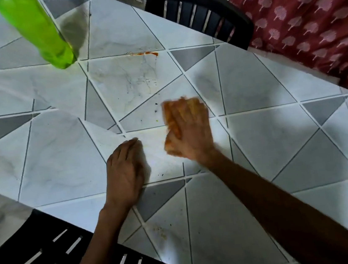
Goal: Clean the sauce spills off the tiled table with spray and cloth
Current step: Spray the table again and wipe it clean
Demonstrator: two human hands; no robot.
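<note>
Item list, as I read it from the head camera:

1. Counter (pixel 267 133): white and grey tiles cut into triangles by dark lines, seen from above at a slant.
2. Right hand (pixel 190 127): near the middle of the counter, blurred. I log its grip as spread, with the fingers laid fairly straight on top of the cloth and pressing it down. I cannot tell whether the thumb hooks round the cloth.
3. Cloth (pixel 170 119): orange and bunched, lying on the counter under the right hand, its edge showing past the fingers and by the wrist.
4. Left hand (pixel 125 173): just beside the right hand and apart from the cloth. Its grip is flat with the fingers together, palm down on the tile, holding nothing.
5. Sauce streak (pixel 148 53): red-orange and thin, along a tile line beyond the hands (well apart from the cloth).
6. Dark specks (pixel 156 107): a few, just beyond the cloth.
7. Faint brownish smear (pixel 159 230): on the near tiles, between the two forearms.
8. Green bottle (pixel 47 35): standing on the far left of the counter, its top out of view.
9. Black slatted chairs: one at the far edge (pixel 198 12), one at the near edge (pixel 41 257).
10. Red patterned fabric (pixel 308 16): beyond the counter at the right.
</note>
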